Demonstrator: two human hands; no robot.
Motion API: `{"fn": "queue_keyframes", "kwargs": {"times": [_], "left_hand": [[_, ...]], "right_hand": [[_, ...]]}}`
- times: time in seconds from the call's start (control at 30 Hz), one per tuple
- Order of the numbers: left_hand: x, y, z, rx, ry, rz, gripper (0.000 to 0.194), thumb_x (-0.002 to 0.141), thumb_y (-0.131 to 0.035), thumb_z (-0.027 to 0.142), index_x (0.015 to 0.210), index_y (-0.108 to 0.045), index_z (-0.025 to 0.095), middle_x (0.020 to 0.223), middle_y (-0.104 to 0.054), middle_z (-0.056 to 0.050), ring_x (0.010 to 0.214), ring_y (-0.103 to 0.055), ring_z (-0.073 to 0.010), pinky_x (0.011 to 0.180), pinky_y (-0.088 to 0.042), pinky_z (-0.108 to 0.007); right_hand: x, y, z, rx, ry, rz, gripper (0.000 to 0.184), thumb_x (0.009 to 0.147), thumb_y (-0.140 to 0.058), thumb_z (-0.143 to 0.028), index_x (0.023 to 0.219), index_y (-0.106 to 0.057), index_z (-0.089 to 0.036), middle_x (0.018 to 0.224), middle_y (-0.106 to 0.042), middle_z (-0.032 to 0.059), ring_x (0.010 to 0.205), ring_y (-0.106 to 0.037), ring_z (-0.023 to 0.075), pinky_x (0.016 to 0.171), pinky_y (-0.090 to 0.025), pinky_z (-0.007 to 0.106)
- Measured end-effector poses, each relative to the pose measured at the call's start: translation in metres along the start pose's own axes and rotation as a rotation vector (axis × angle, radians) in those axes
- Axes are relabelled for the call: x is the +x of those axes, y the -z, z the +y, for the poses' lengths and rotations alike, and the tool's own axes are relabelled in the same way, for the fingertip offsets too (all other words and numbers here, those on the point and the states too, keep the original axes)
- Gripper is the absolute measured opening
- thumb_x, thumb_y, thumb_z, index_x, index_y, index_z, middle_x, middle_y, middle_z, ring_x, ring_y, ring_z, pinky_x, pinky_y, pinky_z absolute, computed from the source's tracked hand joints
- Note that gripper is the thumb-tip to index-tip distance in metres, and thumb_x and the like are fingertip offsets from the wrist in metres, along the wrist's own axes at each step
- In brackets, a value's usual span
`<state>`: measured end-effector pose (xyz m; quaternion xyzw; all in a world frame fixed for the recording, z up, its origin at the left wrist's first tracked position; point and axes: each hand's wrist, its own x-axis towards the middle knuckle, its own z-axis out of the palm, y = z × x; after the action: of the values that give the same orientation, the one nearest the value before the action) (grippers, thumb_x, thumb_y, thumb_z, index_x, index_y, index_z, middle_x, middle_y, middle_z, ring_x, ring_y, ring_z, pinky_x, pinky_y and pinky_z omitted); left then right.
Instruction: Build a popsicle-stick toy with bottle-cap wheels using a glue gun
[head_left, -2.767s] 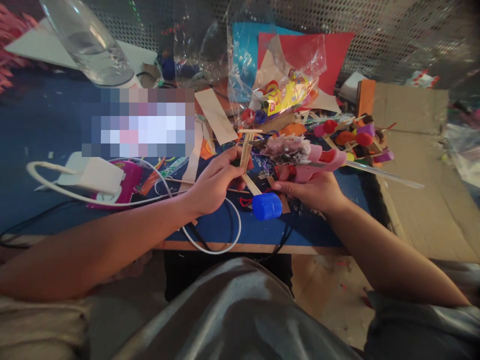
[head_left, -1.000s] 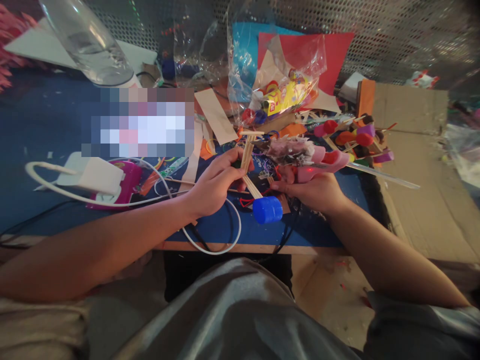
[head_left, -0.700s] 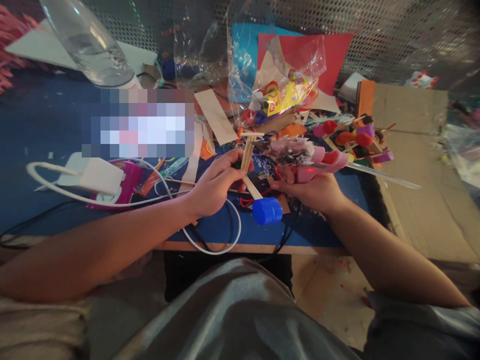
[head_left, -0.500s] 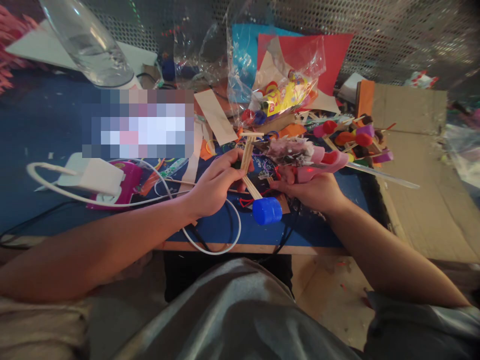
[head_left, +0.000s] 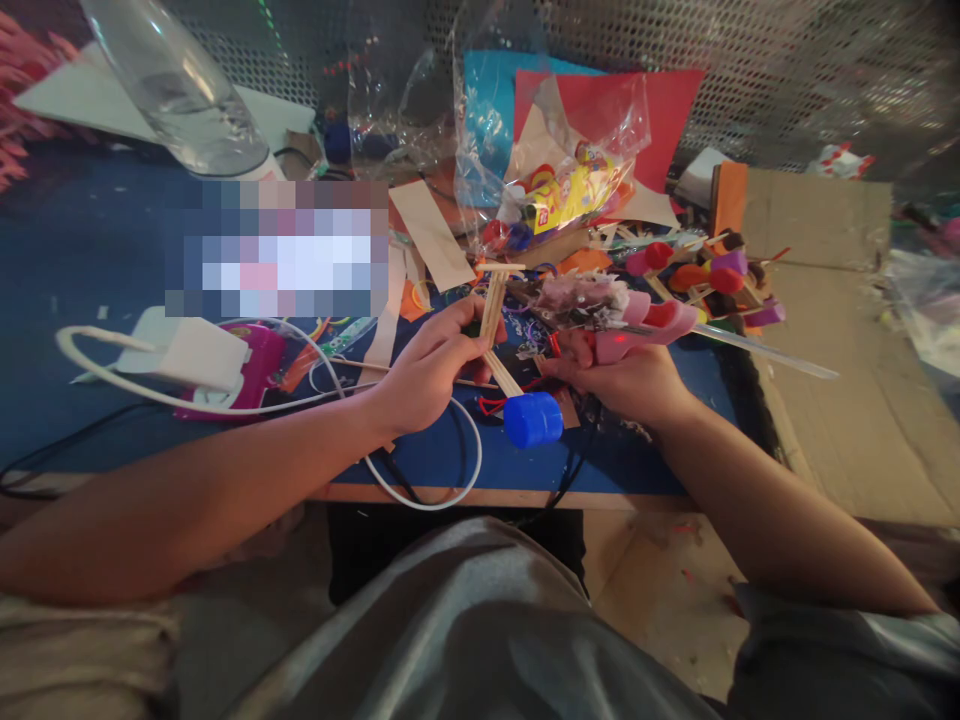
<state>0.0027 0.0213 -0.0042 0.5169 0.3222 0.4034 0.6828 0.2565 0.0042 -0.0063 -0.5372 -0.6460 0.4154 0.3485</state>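
Your table [head_left: 82, 240] is smooth blue with a pale wooden edge, and flat ribbed cardboard [head_left: 840, 370] covers its right side. Behind, crinkled clear plastic [head_left: 420, 110] shines beside sheets of matte red paper [head_left: 622, 110] and blue paper [head_left: 487, 110]. A rounded, see-through bottle [head_left: 180, 100] leans at the back left, above a boxy, glossy white charger [head_left: 199, 350] with a looping cord. Your right hand [head_left: 626, 385] is curled closed around the pink plastic glue gun [head_left: 637, 325], its front crusted with rough, fluffy residue and a clear rod sticking out behind. Your left hand [head_left: 431, 365] pinches the thin wooden sticks [head_left: 493, 315], fingers nearly together; they sit near the gun's nozzle, angled, with a ridged blue cap [head_left: 533, 420] at their lower end.
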Motion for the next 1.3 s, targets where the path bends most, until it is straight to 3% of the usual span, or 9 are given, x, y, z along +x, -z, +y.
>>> {"fn": "queue_keyframes", "kwargs": {"times": [0.3,0.43,0.6,0.83,0.97,1.1,1.3], "left_hand": [[0.001,0.0008,-0.0006,-0.002,-0.018,0.001,0.023,0.082,-0.072,0.032,0.1,-0.064,0.019,0.094,-0.061,0.0,0.074,-0.06,-0.0112,0.065,-0.054,-0.024],[0.0008,-0.0005,-0.0009,-0.001,-0.026,0.006,0.022,0.081,-0.072,0.031,0.098,-0.063,0.02,0.095,-0.061,0.0,0.074,-0.059,-0.0114,0.065,-0.054,-0.025],[0.0003,-0.0014,0.0005,-0.005,0.002,0.02,0.026,0.079,-0.073,0.032,0.099,-0.063,0.019,0.095,-0.06,0.0,0.075,-0.059,-0.0116,0.066,-0.055,-0.024],[0.0001,-0.002,0.0011,0.0,-0.004,0.025,0.026,0.079,-0.074,0.033,0.099,-0.064,0.019,0.096,-0.06,-0.001,0.078,-0.058,-0.0123,0.066,-0.054,-0.024],[0.0003,-0.0023,0.0013,-0.002,0.001,0.02,0.026,0.079,-0.074,0.033,0.098,-0.063,0.019,0.095,-0.059,0.0,0.077,-0.058,-0.0118,0.067,-0.054,-0.024],[-0.0006,-0.0013,0.0018,0.02,0.012,0.008,0.026,0.079,-0.073,0.033,0.098,-0.062,0.019,0.093,-0.061,0.0,0.074,-0.058,-0.0116,0.066,-0.054,-0.024],[-0.0013,-0.001,0.0023,0.042,0.007,0.0,0.026,0.078,-0.072,0.034,0.098,-0.062,0.02,0.093,-0.06,0.0,0.075,-0.058,-0.0121,0.066,-0.054,-0.025]], "right_hand": [[0.0005,0.0019,0.0021,-0.055,0.028,0.013,0.073,0.08,-0.092,-0.077,0.067,-0.041,-0.026,0.065,-0.05,-0.0045,0.063,-0.049,0.0136,0.057,-0.047,0.033],[0.0,0.0025,0.003,-0.071,0.034,0.002,0.068,0.085,-0.09,-0.069,0.067,-0.039,-0.027,0.063,-0.049,-0.0042,0.062,-0.049,0.0146,0.056,-0.044,0.034],[0.0011,0.0031,0.0021,-0.157,0.092,0.006,0.06,0.089,-0.085,-0.054,0.064,-0.038,-0.026,0.063,-0.047,-0.0049,0.063,-0.047,0.0136,0.067,-0.047,0.035],[0.0035,0.003,0.0031,-0.208,0.067,0.015,0.057,0.085,-0.079,-0.052,0.062,-0.034,-0.027,0.059,-0.04,-0.0045,0.068,-0.049,0.0166,0.08,-0.054,0.038],[0.0035,0.0034,0.0,-0.261,0.105,0.006,0.06,0.087,-0.079,-0.056,0.063,-0.032,-0.027,0.063,-0.046,-0.0028,0.069,-0.05,0.017,0.084,-0.058,0.038],[0.0032,0.0028,0.0015,-0.293,0.117,0.022,0.051,0.088,-0.078,-0.058,0.064,-0.044,-0.028,0.069,-0.06,0.0011,0.08,-0.063,0.0226,0.096,-0.062,0.043],[0.0022,0.0,0.0044,-0.305,0.079,0.003,0.042,0.09,-0.072,-0.057,0.066,-0.055,-0.027,0.066,-0.062,0.0015,0.072,-0.062,0.0208,0.081,-0.063,0.04]]}}
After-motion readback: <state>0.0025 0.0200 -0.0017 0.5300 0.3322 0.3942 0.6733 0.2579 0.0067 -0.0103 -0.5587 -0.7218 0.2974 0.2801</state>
